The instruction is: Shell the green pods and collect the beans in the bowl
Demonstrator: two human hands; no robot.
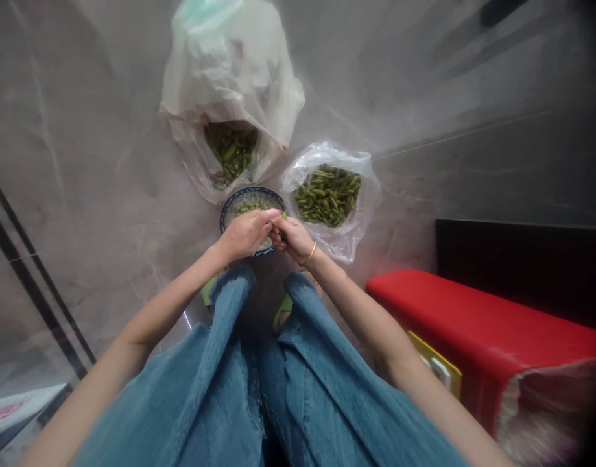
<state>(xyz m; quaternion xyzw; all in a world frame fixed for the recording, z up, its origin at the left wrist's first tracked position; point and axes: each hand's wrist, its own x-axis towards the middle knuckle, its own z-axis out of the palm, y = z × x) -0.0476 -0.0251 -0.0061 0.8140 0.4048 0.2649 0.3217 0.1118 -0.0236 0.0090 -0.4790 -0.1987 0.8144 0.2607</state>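
Observation:
Above a blue-rimmed bowl, my left hand and my right hand meet at the fingertips. A small green bean pod shows partly between them, pinched in both hands; fingers hide most of it. Shelled green beans lie in the bowl. Right of the bowl, a clear plastic bag stands open, full of green pods. Behind the bowl sits a larger whitish plastic bag, its mouth facing me, with more green pods inside.
All of this rests on a grey marbled floor. My knees in blue jeans are close below the bowl. To the right stand a red-covered object and a dark panel. A white printed box is at lower left.

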